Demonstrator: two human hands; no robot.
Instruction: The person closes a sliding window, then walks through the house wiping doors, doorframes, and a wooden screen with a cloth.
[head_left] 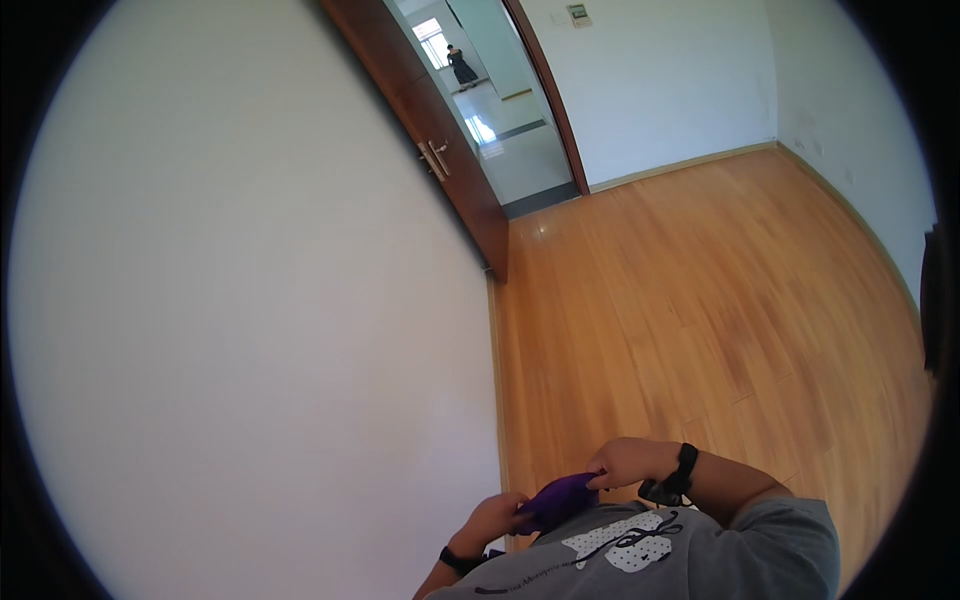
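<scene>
Here, near the grey printed T-shirt (755, 550), the left hand (492, 519) and right hand (632, 461) pinch opposite ends of a purple bundle (560, 502) (probably fabric); beyond spread orange-brown wooden floorboards (700, 300), then an open reddish-brown wooden door (470, 195).

Daylight filled a pale-walled room, its brown door (465, 185) open near twelve o'clock.
A plain white wall (230, 300) spanned nine o'clock, and wood-plank floor (690, 310) spread at three, edged by a light baseboard (690, 168). The far wall (680, 90) stood at one, bearing a small panel (579, 14). Beyond the doorway, glossy tiles (525, 172) reflected a bright window (431, 42) towards twelve.
</scene>
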